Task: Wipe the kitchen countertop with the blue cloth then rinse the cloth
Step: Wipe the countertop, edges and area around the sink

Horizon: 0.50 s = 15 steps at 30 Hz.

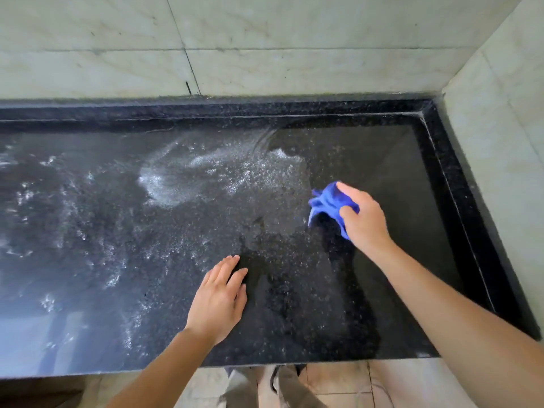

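Cloth [326, 201], blue and bunched into a wad, sits over the right half of the tabletop [412, 160] in the right hand [365, 219]. That grip is clamped on it, with thumb and fingers curled round the folds. I cannot tell whether the wad's underside touches the stone or hangs just above it. The left hand [219, 298] lies flat on the near middle of the tabletop, its grip apart, fingers straight and holding nothing.

A white wet speckle [206, 172] covers the middle and left of the stone, while the patch right of the cloth looks darker and cleaner. A raised rim [454, 184] runs along the far and right edges under the tiled wall [265, 39].

By the look of it the wiping is under way, with most of the surface left to do.

Several things could go wrong from here:
- A wad this tight meets the stone on a small face, so strokes may leave streaks or only push the speckle leftward.
- The rim makes a corner where residue can lodge and be missed.
- The left palm bears on wet stone and could slide if leaned on, and it covers a patch that needs wiping.
- A soaked cloth may drip over the near edge onto the floor.
- No sink or tap is in view, so the rinse means carrying the cloth elsewhere.
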Each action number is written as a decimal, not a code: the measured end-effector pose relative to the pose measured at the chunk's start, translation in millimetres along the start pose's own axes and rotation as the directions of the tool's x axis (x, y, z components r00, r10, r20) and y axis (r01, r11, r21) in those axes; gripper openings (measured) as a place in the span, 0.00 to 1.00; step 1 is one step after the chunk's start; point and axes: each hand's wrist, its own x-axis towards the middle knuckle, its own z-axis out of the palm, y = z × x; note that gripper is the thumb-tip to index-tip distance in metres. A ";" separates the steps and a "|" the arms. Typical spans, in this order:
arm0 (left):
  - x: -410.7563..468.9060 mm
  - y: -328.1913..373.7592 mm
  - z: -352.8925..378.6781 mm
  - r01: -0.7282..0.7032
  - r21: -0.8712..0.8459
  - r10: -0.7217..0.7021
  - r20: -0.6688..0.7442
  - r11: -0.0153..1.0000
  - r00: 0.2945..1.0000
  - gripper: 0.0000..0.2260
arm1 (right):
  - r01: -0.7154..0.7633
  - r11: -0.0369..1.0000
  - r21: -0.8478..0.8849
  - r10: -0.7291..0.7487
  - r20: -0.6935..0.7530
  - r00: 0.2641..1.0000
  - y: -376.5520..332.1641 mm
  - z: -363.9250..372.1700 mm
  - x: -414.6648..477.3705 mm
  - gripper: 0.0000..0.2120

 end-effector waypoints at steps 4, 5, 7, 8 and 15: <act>27.7 -35.8 -17.4 0.087 0.051 -0.083 -0.088 0.995 0.993 0.19 | -0.182 0.899 -0.398 0.108 -0.201 0.974 16.9 22.3 45.9 0.21; 35.8 -47.3 -20.3 0.106 0.078 -0.098 -0.093 0.991 0.991 0.20 | -0.167 0.889 -0.427 0.066 -0.241 0.968 14.8 38.3 37.3 0.20; 53.5 -71.4 -25.2 0.147 0.132 -0.136 -0.088 0.980 0.987 0.24 | 0.004 0.879 -0.477 -0.124 -0.220 0.968 5.4 72.4 1.5 0.13; 61.8 -82.7 -27.3 0.172 0.149 -0.162 -0.078 0.974 0.984 0.25 | 0.109 0.864 -0.491 -0.215 -0.166 0.962 1.8 88.3 -22.1 0.09; 75.1 -117.0 -25.2 0.256 0.179 -0.259 -0.005 0.950 0.966 0.32 | 0.179 0.983 0.043 -0.184 0.299 0.936 -44.9 93.4 -78.5 0.12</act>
